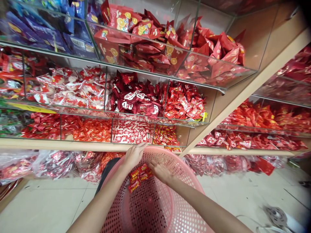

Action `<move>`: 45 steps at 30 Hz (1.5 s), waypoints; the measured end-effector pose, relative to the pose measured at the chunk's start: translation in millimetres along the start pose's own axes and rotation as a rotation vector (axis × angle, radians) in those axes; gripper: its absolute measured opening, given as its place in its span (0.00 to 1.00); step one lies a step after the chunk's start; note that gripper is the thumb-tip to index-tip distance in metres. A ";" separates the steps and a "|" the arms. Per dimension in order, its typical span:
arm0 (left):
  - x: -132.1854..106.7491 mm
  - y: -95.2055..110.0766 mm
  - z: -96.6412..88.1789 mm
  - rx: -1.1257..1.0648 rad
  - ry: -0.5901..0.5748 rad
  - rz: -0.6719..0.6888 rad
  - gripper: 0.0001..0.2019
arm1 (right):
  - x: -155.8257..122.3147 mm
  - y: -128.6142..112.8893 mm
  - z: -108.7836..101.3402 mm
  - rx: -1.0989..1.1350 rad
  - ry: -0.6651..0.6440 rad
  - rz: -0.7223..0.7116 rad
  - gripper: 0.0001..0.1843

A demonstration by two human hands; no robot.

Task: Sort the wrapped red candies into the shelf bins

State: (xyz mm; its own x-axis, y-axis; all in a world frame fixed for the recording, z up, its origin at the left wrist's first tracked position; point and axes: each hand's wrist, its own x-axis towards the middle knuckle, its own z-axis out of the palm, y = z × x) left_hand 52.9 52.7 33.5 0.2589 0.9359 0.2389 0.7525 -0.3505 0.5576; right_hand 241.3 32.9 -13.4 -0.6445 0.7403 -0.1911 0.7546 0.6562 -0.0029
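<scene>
Pink perforated plastic basket (155, 207) sits right in front of you, tipped toward the shelf, and both your hands are down inside its upper edge. Your left hand (133, 156) is half curled with the fingertips on top of a little clump of red packets (139, 177). Your right hand (162, 173) comes in from the other side, fingers against the clump's right edge. I honestly can't tell if either hand is really pinching or just resting on them.

So to me the step looks like handling that handful at the basket wall, packets between your hands and touching both. They're small, loose and slippery-looking, so I'd say any move with them calls for a gathered, cupped grip, not a two-finger pinch.

Just past the rim is the bottom shelf bin of matching red packets (166, 134), next to a red-and-white candy bin (131, 131), with more bins stacked above.
</scene>
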 end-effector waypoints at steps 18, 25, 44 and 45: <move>-0.1 3.9 -2.1 0.046 0.008 -0.020 0.20 | 16.7 -72.3 15.2 -0.132 0.268 -0.458 0.10; -1.0 4.0 -0.8 0.044 0.005 -0.026 0.20 | 11.1 -44.9 -9.7 -0.121 0.246 -0.390 0.13; -1.1 1.3 -0.7 0.043 0.000 -0.019 0.21 | 28.5 63.8 -86.1 0.146 0.635 0.331 0.10; -1.1 1.7 -1.0 0.043 -0.003 -0.026 0.21 | 34.9 72.9 -87.1 0.156 0.585 0.398 0.10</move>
State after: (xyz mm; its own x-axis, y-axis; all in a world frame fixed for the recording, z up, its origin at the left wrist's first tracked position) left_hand 53.3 51.0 35.0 0.2402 0.9449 0.2224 0.7843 -0.3239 0.5291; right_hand 263.1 119.3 65.2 -0.2451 0.9042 0.3499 0.9263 0.3249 -0.1908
